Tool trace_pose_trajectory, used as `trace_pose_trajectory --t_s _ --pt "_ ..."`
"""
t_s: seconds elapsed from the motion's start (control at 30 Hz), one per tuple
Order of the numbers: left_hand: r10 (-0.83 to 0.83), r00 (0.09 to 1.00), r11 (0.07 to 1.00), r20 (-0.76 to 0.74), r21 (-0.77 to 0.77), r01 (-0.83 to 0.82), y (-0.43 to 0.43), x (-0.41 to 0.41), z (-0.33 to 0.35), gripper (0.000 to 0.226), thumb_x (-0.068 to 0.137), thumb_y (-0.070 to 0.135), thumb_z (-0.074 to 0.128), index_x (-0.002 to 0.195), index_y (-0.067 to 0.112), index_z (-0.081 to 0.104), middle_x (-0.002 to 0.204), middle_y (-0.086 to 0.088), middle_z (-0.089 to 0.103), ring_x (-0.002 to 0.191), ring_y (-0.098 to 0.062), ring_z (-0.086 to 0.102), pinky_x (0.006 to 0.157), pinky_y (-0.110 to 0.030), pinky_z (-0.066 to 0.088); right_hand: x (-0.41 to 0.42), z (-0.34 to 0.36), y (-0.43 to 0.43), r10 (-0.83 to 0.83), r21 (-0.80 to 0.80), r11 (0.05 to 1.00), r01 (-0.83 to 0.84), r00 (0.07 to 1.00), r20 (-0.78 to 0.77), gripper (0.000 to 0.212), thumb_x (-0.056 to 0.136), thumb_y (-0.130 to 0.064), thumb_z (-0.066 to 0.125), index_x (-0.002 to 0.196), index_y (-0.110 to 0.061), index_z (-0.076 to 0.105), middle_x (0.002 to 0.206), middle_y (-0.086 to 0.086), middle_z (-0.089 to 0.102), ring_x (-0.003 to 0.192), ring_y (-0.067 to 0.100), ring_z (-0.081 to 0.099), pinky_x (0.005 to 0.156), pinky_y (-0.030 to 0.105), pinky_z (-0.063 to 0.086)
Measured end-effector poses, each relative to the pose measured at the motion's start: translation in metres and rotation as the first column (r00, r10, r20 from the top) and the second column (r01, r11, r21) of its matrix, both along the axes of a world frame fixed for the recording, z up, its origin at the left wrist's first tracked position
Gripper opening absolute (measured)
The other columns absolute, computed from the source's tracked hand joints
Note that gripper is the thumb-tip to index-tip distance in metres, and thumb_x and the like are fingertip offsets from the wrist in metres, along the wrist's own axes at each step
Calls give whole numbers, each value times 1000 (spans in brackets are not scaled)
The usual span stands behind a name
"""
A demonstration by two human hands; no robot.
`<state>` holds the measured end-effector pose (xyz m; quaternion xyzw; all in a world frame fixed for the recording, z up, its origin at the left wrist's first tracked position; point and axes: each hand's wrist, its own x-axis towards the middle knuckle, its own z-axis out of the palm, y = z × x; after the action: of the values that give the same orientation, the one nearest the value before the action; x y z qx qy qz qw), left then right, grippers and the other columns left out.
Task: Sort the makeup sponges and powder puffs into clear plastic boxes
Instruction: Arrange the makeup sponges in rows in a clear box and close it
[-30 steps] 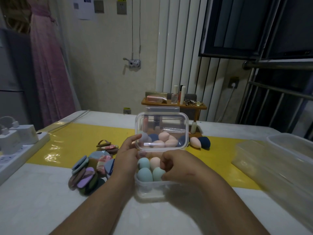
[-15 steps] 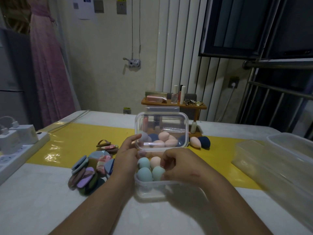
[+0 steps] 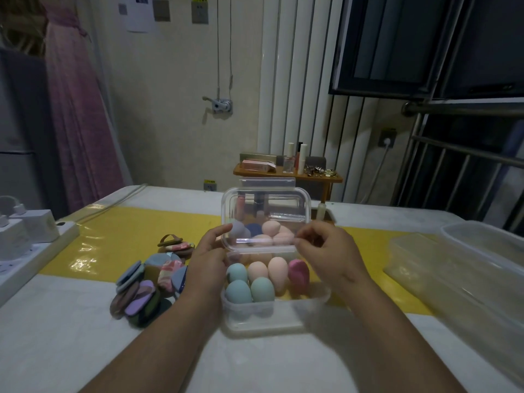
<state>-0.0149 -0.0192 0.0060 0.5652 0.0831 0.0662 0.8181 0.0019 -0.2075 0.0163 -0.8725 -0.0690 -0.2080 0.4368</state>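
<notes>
Now the left hand (image 3: 208, 260) and right hand (image 3: 330, 251) pinch the clear lid (image 3: 265, 207) over the sponge-filled box (image 3: 255, 317).

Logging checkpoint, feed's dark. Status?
Left hand touches raised lid, right hand pinches it. Sponges in clear box, puffs piled outside. Nothing in the way.

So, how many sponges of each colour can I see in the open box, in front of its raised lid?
Teal sponges: 3
Peach sponges: 2
Pink sponge: 1
Total: 6
Those seen through the lid are not counted.
</notes>
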Motion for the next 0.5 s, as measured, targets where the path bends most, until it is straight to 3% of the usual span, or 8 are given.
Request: trace_pose_trajectory --t_s 0.1,0.23,0.37,0.5 --pt "5 1000 1000 -17 -6 -5 2 2 -2 59 88 -11 35 112 31 69 111 -4 67 90 -26 69 55 -29 56 9 -4 -15 -125 56 991 124 992 17 15 86 -12 64 79 -24 68 74 -9 64 71 8 57 58 22 40" --pt "16 1000 1000 -8 -25 -17 2 2 -1 57 88 -10 36 112 30 69 104 -2 69 84 -25 69 61 -32 57 18 -16 -32 -268 17 963 270 960 -82 17 95 -14 57 101 -23 70 100 -3 68 86 16 58 57 18 38" --pt "-2 1000 1000 -4 -22 1 2 3 -1 55 89 -7 36 113 31 67 101 -2 68 86 -27 69 73 -40 60 27 -31 -40 -262 -128 963 238 939 -224 52 94 -3 50 141 -24 52 140 -1 55 119 22 54 90 26 43" --pt "-12 1000 1000 -8 4 12 2 5 -2 55 90 -5 35 115 32 67 103 0 68 91 -29 69 80 -44 60 42 -50 -39 -199 -251 960 121 928 -315 70 96 -8 53 155 -31 25 162 -8 26 141 22 37 112 37 37"
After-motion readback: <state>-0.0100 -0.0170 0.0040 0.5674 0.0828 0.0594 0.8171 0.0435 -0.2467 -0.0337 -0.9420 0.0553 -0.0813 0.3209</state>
